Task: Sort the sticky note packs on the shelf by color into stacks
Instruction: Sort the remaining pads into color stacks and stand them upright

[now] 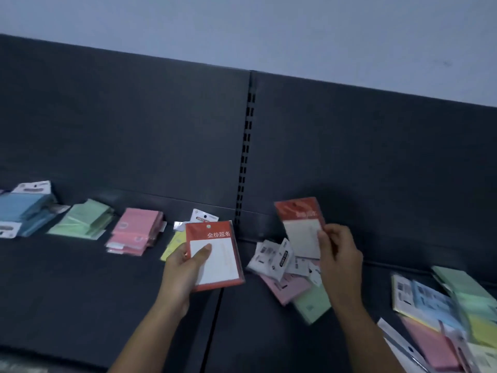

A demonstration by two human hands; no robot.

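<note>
The left hand (185, 270) at six o'clock grips a red-and-white pack (223, 265), thumb across its white face. Well apart from it, toward four o'clock, the right hand (340, 254) pinches a second red pack (300, 227), held tilted. Below that lies a loose heap (279, 261) of pink, green and white packs on the shelf (67, 292). A mixed pile (435, 305) sits at four o'clock. Farther back, from seven round to nine o'clock, run a yellow stack (176, 243), partly hidden and perhaps only a few packs, a pink stack (137, 232), a green stack (86, 220) and a blue stack (27, 211).
</note>
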